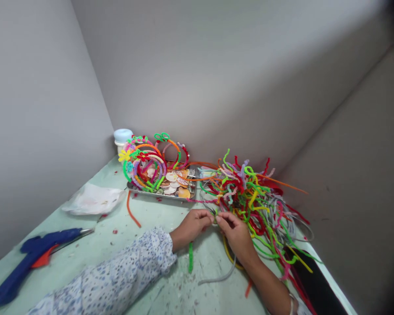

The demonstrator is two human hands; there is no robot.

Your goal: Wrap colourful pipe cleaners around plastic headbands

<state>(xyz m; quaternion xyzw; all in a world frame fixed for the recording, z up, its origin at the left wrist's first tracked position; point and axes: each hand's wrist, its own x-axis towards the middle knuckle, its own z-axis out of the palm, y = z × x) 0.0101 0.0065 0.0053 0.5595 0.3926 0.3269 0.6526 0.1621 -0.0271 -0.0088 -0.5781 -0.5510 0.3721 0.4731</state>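
Observation:
My left hand (191, 227) and my right hand (237, 232) meet over the pale green table (144, 227), fingertips pinched together on a thin green pipe cleaner (214, 217). Just right of the hands lies a big tangled heap of coloured pipe cleaners (254, 197). Below my left hand a green pipe cleaner (191, 257) lies straight on the table. A grey pipe cleaner (218, 276) and a yellow one (230, 258) curve under my right wrist. My left arm wears a blue-flowered white sleeve.
A metal tray (162, 193) at the back holds finished coloured headbands (147, 162) and shell-like pieces. A white jar (122, 138) stands behind it. A blue glue gun (29, 258) lies at left, a crumpled plastic bag (93, 199) beyond it, an orange pipe cleaner (131, 212) nearby. Grey walls enclose the corner.

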